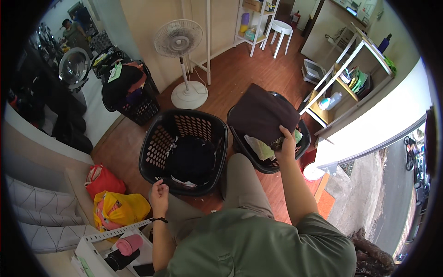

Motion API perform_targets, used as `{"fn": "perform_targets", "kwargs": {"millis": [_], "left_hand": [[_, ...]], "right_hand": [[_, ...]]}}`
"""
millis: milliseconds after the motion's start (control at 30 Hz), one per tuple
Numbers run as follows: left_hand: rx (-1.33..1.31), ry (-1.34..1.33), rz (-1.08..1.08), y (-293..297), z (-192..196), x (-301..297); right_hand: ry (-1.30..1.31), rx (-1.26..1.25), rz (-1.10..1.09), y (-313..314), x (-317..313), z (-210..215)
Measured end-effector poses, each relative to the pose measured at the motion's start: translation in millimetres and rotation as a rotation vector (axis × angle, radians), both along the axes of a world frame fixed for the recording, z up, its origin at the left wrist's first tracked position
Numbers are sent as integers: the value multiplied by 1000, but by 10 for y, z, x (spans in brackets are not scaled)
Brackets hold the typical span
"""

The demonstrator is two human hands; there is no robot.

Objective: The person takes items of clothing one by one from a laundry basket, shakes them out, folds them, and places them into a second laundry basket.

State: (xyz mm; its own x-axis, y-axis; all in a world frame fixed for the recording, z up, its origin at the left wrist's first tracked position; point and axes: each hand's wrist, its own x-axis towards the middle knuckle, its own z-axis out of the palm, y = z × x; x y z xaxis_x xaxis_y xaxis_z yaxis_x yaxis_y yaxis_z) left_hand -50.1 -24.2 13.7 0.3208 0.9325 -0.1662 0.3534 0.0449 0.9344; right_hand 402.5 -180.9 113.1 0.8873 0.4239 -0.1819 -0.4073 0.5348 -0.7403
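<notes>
Right hand [287, 143] apparently grips brown cloth [263, 113] over basket [302, 143].

Bags, bottles and a tag lying around the laundry baskets

A red plastic bag [102, 180] is sitting on the floor at lower left, touching a yellow plastic bag [121, 208] just below it. A pale paper tag [115, 72] is lying on the heaped far-left basket [138, 111]. A clear bottle with a blue cap [330, 101] is lying on the right rack's low shelf, and a dark blue bottle [384, 44] is standing on top.
</notes>
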Motion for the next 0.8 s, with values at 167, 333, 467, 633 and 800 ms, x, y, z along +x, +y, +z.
{"fn": "perform_targets", "kwargs": {"millis": [167, 333, 467, 633, 800], "left_hand": [[371, 660, 70, 74, -45, -4], [369, 924, 96, 142, -101, 133], [422, 962, 118, 189, -137, 198], [394, 975, 124, 245, -118, 231], [344, 947, 114, 345, -125, 301]], "right_hand": [[-128, -1058, -285, -217, 565, -1138], [-940, -1390, 22, 282, 708, -814], [-1199, -1679, -25, 544, 866, -1051], [-1170, -1767, 147, 621, 511, -1688], [-1243, -1846, 50, 810, 619, -1803]]}}
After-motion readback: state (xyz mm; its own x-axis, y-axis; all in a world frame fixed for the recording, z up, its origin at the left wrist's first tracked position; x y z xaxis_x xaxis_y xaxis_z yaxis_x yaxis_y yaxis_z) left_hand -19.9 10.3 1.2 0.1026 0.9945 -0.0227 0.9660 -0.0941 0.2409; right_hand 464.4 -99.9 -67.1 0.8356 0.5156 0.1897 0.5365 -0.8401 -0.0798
